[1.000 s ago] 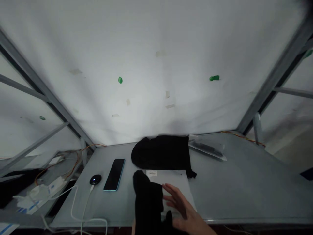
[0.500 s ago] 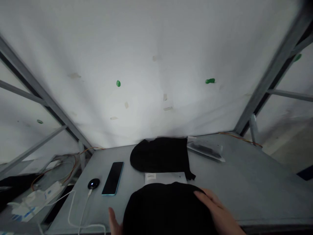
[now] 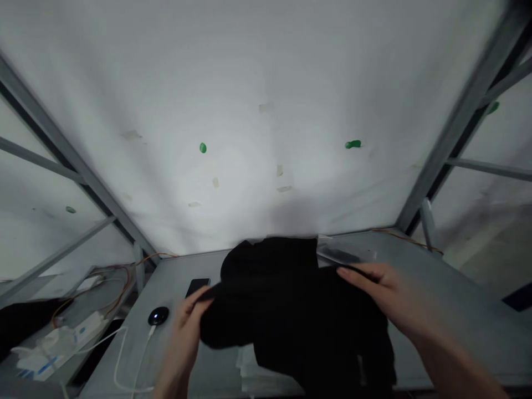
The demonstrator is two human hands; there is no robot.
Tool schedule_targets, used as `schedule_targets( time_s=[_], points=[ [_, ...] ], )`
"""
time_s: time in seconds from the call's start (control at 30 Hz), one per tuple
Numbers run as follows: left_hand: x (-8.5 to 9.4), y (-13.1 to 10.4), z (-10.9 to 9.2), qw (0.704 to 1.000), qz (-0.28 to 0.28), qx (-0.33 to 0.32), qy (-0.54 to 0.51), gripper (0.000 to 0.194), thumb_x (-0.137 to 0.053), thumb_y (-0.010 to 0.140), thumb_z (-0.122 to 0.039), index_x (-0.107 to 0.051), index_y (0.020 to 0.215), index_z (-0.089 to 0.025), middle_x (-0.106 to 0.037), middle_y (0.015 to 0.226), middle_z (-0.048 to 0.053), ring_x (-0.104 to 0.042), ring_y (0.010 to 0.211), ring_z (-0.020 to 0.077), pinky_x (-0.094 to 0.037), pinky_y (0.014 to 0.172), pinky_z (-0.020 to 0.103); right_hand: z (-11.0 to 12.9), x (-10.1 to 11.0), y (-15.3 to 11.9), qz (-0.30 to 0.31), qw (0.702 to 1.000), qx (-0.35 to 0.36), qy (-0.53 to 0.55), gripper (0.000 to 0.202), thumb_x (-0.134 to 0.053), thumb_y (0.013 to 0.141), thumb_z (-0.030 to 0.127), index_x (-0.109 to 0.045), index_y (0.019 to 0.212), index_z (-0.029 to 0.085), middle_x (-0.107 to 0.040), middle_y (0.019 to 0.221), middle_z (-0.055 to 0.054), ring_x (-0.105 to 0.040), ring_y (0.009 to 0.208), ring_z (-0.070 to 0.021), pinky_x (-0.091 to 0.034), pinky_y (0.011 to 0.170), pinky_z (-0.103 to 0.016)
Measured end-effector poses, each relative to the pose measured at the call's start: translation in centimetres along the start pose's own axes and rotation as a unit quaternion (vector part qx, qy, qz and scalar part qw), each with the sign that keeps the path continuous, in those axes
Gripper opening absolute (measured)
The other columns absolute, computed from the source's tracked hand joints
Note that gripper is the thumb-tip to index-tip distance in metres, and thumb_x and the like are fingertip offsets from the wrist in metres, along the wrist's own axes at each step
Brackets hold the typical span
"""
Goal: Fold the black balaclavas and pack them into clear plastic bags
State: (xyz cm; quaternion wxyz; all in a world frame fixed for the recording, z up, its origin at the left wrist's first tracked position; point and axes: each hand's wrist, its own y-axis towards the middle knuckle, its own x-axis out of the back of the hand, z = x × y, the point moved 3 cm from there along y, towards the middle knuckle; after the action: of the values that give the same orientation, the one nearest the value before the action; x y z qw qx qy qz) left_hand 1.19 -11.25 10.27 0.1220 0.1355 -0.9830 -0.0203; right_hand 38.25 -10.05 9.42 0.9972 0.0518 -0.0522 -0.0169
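A black cloth (image 3: pixel 299 327) hangs stretched between both hands above the grey table. My left hand (image 3: pixel 193 310) pinches its left end, close to the dark phone (image 3: pixel 198 285), which is partly covered. On the other side, my right hand (image 3: pixel 369 280) grips the upper right edge between thumb and fingers. Behind it, a second black cloth piece (image 3: pixel 270 255) lies at the back of the table, its lower part hidden. A clear plastic packet (image 3: pixel 347 250) with something dark inside lies beside that piece. White, translucent sheets or bags (image 3: pixel 266 379) show under the held cloth.
A small round black device (image 3: pixel 158 316) with a white cable sits left on the table (image 3: pixel 436 310). Metal frame bars flank a white wall panel (image 3: pixel 266 72) with green marks. At far left are a white power strip (image 3: pixel 62 346), cables and dark cloth.
Both hands have moved up and now hold the cloth by its edges, spread wider. It now covers the white labelled item and overlaps the rear cloth. My left hand has come in front of the phone.
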Motion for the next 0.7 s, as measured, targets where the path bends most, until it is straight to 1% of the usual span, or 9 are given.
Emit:
schedule_targets(
  time_s=[0.1, 0.2, 0.27, 0.33, 0.43, 0.5, 0.57, 0.63, 0.7],
  points=[
    [-1.1, 4.7, -2.3, 0.998, 0.000, -0.046, -0.038, 0.044, -0.066, 0.071, -0.049, -0.076, 0.099, -0.016, -0.078, 0.093, 0.005, -0.069, 0.096, 0.0289, -0.054, 0.086, 0.039, 3.2, -0.3, 3.7, 0.001, 0.998, 0.053, -0.041, 0.034, -0.068, 0.079, 0.056, -0.075, 0.081, 0.022, -0.069, 0.073, -0.001, -0.063, 0.068, -0.0200, -0.051, 0.056, -0.031],
    [-2.3, 10.1, -5.4, 0.986, 0.044, -0.161, -0.020, 0.039, -0.065, 0.074, -0.043, -0.075, 0.100, -0.015, -0.076, 0.101, 0.007, -0.066, 0.103, 0.0265, -0.048, 0.095, 0.038, 5.7, -0.5, 7.7, -0.075, 0.977, 0.171, -0.100, 0.037, -0.063, 0.083, 0.057, -0.072, 0.074, 0.022, -0.062, 0.065, 0.002, -0.060, 0.066, -0.0181, -0.049, 0.061, -0.031],
    [-2.7, 12.8, -6.5, 0.980, 0.057, -0.191, -0.009, 0.039, -0.065, 0.076, -0.043, -0.073, 0.103, -0.016, -0.075, 0.109, 0.007, -0.063, 0.110, 0.0249, -0.044, 0.101, 0.036, 6.3, -0.8, 9.5, -0.116, 0.950, 0.262, -0.125, 0.037, -0.060, 0.087, 0.056, -0.069, 0.073, 0.022, -0.063, 0.070, 0.001, -0.061, 0.072, -0.0187, -0.049, 0.068, -0.033],
    [-2.4, 13.8, -6.0, 0.978, 0.065, -0.197, 0.014, 0.040, -0.064, 0.077, -0.045, -0.071, 0.105, -0.018, -0.072, 0.115, 0.007, -0.060, 0.115, 0.0239, -0.042, 0.105, 0.036, 5.5, -1.5, 10.3, -0.115, 0.924, 0.325, -0.164, 0.033, -0.059, 0.089, 0.052, -0.069, 0.078, 0.023, -0.067, 0.080, -0.002, -0.062, 0.081, -0.0207, -0.048, 0.080, -0.037],
    [0.4, 12.0, -1.6, 0.979, 0.062, -0.174, 0.081, 0.040, -0.065, 0.075, -0.047, -0.071, 0.104, -0.020, -0.072, 0.116, 0.008, -0.061, 0.115, 0.0258, -0.041, 0.105, 0.039, 1.1, -3.0, 9.8, -0.006, 0.910, 0.314, -0.271, 0.027, -0.056, 0.092, 0.047, -0.071, 0.087, 0.025, -0.071, 0.091, -0.005, -0.062, 0.091, -0.0243, -0.043, 0.091, -0.044],
    [4.2, 9.2, 3.1, 0.979, 0.010, -0.140, 0.147, 0.041, -0.064, 0.072, -0.051, -0.070, 0.100, -0.022, -0.072, 0.112, 0.008, -0.060, 0.113, 0.0288, -0.042, 0.104, 0.043, -3.1, -3.8, 8.5, 0.087, 0.906, 0.265, -0.320, 0.025, -0.057, 0.091, 0.047, -0.072, 0.092, 0.027, -0.072, 0.096, -0.006, -0.061, 0.097, -0.0267, -0.041, 0.093, -0.047],
    [8.9, 6.0, 8.1, 0.968, -0.080, -0.095, 0.220, 0.044, -0.060, 0.070, -0.050, -0.067, 0.100, -0.019, -0.069, 0.109, 0.013, -0.059, 0.111, 0.0341, -0.041, 0.102, 0.050, -7.1, -3.8, 6.9, 0.126, 0.911, 0.215, -0.328, 0.026, -0.057, 0.090, 0.048, -0.072, 0.096, 0.028, -0.072, 0.099, -0.006, -0.061, 0.099, -0.0279, -0.041, 0.094, -0.049],
    [13.1, 3.2, 12.4, 0.901, -0.182, -0.037, 0.393, 0.046, -0.049, 0.077, -0.049, -0.064, 0.105, -0.016, -0.066, 0.107, 0.016, -0.060, 0.106, 0.0343, -0.044, 0.098, 0.049, -10.3, -3.4, 5.6, 0.124, 0.927, 0.179, -0.305, 0.027, -0.054, 0.092, 0.047, -0.072, 0.096, 0.028, -0.072, 0.098, -0.007, -0.062, 0.096, -0.0287, -0.043, 0.092, -0.048],
    [15.3, 1.5, 15.5, 0.828, -0.195, 0.011, 0.526, 0.044, -0.045, 0.081, -0.042, -0.064, 0.109, -0.015, -0.066, 0.107, 0.017, -0.060, 0.106, 0.0358, -0.044, 0.095, 0.050, -12.3, -3.1, 4.7, 0.118, 0.942, 0.157, -0.271, 0.027, -0.052, 0.092, 0.048, -0.071, 0.094, 0.028, -0.072, 0.096, -0.007, -0.063, 0.092, -0.0295, -0.044, 0.089, -0.048]
  ],
)
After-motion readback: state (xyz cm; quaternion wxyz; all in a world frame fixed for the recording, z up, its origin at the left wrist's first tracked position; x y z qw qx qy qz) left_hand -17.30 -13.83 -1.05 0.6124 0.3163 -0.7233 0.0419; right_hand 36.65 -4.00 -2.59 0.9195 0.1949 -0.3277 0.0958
